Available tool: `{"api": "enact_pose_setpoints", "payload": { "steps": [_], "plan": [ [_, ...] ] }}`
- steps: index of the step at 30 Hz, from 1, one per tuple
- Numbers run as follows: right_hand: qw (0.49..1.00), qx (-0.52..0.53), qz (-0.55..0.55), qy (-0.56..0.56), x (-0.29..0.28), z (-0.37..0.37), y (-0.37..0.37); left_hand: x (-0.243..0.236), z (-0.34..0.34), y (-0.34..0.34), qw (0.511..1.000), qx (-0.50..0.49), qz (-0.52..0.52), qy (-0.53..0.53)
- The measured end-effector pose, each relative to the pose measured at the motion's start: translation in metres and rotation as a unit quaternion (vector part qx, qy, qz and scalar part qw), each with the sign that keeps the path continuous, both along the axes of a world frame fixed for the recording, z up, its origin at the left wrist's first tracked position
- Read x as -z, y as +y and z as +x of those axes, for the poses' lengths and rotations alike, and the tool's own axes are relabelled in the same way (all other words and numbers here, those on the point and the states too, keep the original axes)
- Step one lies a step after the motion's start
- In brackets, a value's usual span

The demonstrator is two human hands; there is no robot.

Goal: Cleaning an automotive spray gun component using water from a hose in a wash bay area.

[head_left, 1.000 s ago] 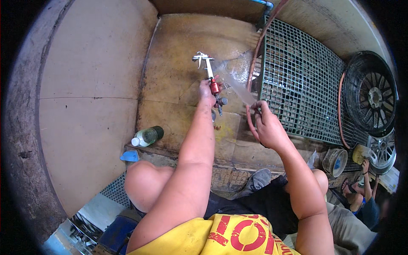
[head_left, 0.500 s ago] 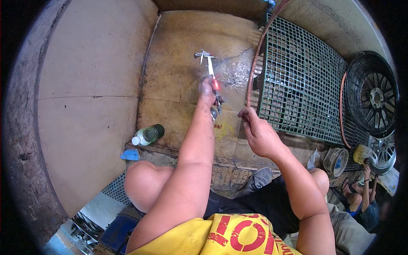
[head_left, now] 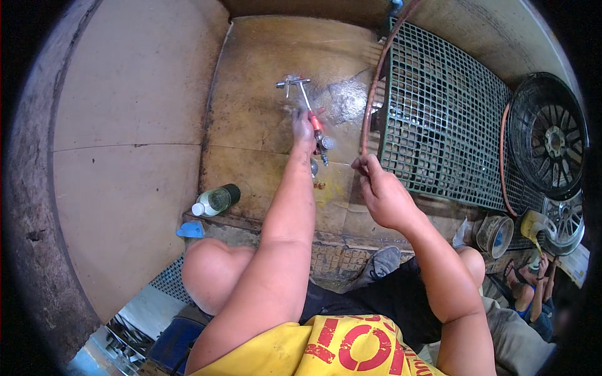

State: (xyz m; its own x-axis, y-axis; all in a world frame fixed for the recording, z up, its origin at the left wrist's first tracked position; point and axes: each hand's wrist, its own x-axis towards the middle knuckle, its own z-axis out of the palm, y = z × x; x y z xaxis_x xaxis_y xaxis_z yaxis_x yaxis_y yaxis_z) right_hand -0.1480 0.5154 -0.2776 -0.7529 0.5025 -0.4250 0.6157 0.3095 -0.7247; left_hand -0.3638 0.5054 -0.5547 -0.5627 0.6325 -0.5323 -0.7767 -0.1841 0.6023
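Observation:
My left hand [head_left: 303,133] grips a silver spray gun [head_left: 293,84] by its red lower part [head_left: 315,122], with a round gauge [head_left: 326,143] and metal fitting below. My right hand [head_left: 380,194] is closed around the end of a reddish-brown hose [head_left: 375,94] that comes down from the upper edge. A faint mist hangs between hose end and gun, and a glossy wet patch [head_left: 348,100] lies on the stained brown board [head_left: 241,69] behind them. A small round metal object [head_left: 314,168] sits below my left hand, partly hidden by the arm.
A bottle with pale liquid [head_left: 210,203] and blue piece [head_left: 190,229] lie left. At right are a green grate [head_left: 445,113], black wheel [head_left: 549,125], silver wheel [head_left: 564,222] and bucket [head_left: 492,235]. A co-worker's arm [head_left: 540,282] is near a yellow jug [head_left: 533,222].
The spray gun has shifted and tilted slightly. My right hand has moved left with the hose. The white spray between them looks thinner. The co-worker's hand is lower, away from the yellow jug.

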Motion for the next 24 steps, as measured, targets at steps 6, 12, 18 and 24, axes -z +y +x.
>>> {"api": "enact_pose_setpoints", "payload": {
  "steps": [6,12,18,24],
  "plan": [
    [1.0,0.002,-0.015,-0.017,-0.002,-0.004,-0.002,0.002,-0.007,0.001,0.993,0.029,-0.077,0.089],
    [0.999,-0.027,-0.03,-0.005,-0.003,-0.001,-0.003,-0.013,0.003,0.009,1.0,0.002,-0.025,-0.014],
    [1.0,0.005,0.008,0.004,-0.002,-0.005,0.0,-0.001,-0.013,0.002,0.999,-0.009,-0.029,-0.024],
    [1.0,-0.016,0.006,0.012,0.0,0.001,-0.006,0.01,-0.003,0.004,0.995,-0.006,-0.058,-0.085]
  ]
}}
